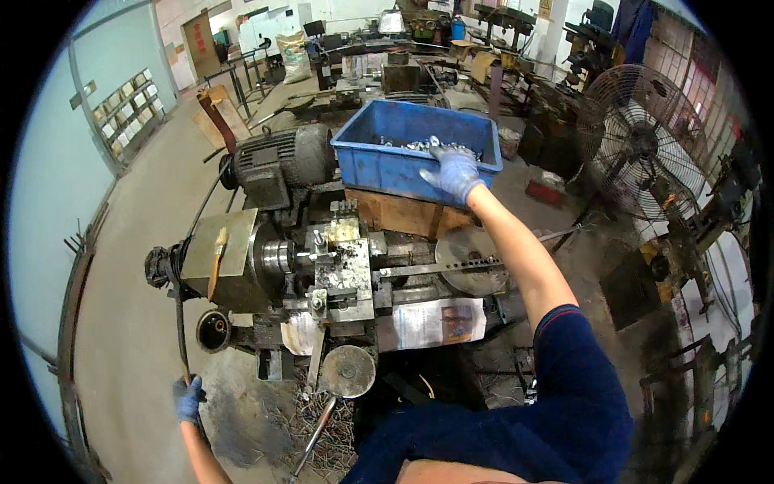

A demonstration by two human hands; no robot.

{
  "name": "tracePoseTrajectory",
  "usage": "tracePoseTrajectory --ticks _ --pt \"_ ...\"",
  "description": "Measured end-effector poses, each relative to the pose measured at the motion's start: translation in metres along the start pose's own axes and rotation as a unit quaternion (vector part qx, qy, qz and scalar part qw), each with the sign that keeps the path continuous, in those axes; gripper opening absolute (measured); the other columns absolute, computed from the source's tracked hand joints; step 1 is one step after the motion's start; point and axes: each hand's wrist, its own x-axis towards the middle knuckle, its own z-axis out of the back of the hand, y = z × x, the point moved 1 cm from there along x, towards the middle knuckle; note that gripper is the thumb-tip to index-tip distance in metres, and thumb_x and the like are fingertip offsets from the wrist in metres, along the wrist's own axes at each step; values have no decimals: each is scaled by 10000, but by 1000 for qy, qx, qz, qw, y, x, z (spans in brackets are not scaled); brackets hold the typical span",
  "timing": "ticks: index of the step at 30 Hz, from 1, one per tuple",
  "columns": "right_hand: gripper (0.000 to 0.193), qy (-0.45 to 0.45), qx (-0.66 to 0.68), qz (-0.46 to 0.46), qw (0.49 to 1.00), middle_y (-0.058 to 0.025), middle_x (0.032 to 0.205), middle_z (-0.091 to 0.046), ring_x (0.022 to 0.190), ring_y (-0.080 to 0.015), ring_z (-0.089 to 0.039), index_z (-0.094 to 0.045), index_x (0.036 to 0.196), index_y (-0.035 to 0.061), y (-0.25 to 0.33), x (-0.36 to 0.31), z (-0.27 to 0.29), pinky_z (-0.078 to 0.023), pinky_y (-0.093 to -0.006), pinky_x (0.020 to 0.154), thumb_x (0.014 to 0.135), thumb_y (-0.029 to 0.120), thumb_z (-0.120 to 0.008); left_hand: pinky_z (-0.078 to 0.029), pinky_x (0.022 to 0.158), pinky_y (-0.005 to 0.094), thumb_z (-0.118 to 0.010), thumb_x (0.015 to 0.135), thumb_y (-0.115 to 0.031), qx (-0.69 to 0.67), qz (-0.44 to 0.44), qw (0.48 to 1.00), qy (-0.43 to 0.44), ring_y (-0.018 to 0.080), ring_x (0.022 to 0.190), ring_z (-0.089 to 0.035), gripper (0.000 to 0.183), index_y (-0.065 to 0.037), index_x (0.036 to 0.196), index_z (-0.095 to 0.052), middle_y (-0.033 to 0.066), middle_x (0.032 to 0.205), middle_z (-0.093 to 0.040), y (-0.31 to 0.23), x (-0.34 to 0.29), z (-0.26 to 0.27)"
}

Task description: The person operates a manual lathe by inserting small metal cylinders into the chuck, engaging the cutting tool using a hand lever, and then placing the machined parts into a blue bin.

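Observation:
My left hand (189, 399), in a blue-grey glove, is closed round the lower end of a long dark lever (182, 339) that rises to the lathe's headstock. My right hand (455, 171), gloved alike, reaches over the near rim of a blue plastic bin (379, 165). Its thumb and forefinger are spread apart, with the other fingers partly hidden. Small shiny metal parts (415, 146) lie in the bin beside the fingers. Below the bin is the small lathe, with its chuck (278, 256) and tool slide (347, 274).
A brush (217, 262) lies on the headstock cover. An electric motor (278, 161) stands behind it. Newspaper (435, 324) covers part of the lathe bed. A round handwheel (347, 371) is near my body, above metal scrap. At right stands a large caged fan (642, 137).

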Motion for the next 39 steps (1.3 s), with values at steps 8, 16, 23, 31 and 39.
tracePoseTrajectory --ticks 8,16,23,31,39 --pt "622 -101 -41 -12 994 -131 1078 -591 1041 -278 -531 -555 1186 125 6 -14 -8 -355 -420 924 715 524 -632 -470 405 299 -645 790 -161 10 0 1000 -14 165 463 -557 209 9 890 -574 70 627 -548 -3 -7 -4" --pt "642 -73 -13 -13 997 -134 1134 -573 1122 -286 -491 -534 1208 126 13 -19 -3 -282 -441 1023 716 526 -629 -464 396 294 -653 784 -177 -3 3 1000 -17 171 460 -556 241 23 891 -572 74 614 -547 1 -13 2" --pt "746 -176 46 26 983 -195 1312 -447 1242 -354 -382 -459 1266 10 -5 -42 -14 -218 -466 1085 702 462 -642 -445 415 283 -665 808 -230 -6 -48 999 13 147 455 -528 300 11 945 -551 62 597 -537 1 6 -3" --pt "496 -170 233 -132 948 -164 945 -646 884 -317 -607 -648 1002 29 -115 -251 21 -471 -387 823 752 458 -641 -421 956 399 -524 920 -309 -25 253 966 45 372 1106 -508 504 121 1181 -502 294 1200 -515 69 63 53" --pt "645 133 48 -559 817 -197 955 -653 919 -359 -618 -675 946 24 -283 -498 -5 -483 -386 814 692 614 -612 -424 908 380 -561 898 -325 41 139 985 88 328 1034 -520 471 88 1122 -538 246 1127 -537 15 47 -52"
